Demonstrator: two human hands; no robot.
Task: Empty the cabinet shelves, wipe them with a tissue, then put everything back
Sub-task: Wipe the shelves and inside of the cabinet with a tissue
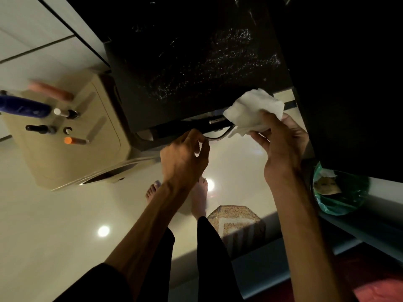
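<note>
Head view: dim, looking down.
Left hand (185, 158): fingers pinching metal handle (218, 136).
Right hand (281, 144): fingers gripping tissue (253, 112).
Advice: steady handle, wipe edge flat.

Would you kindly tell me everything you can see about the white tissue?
The white tissue looks like thin, soft paper, crumpled into a loose wad with ragged, folded edges. The right hand grips it from below, fingers curled over its lower part. It sits at the front edge of the dark speckled cabinet surface; whether it touches that edge cannot be told.
</note>
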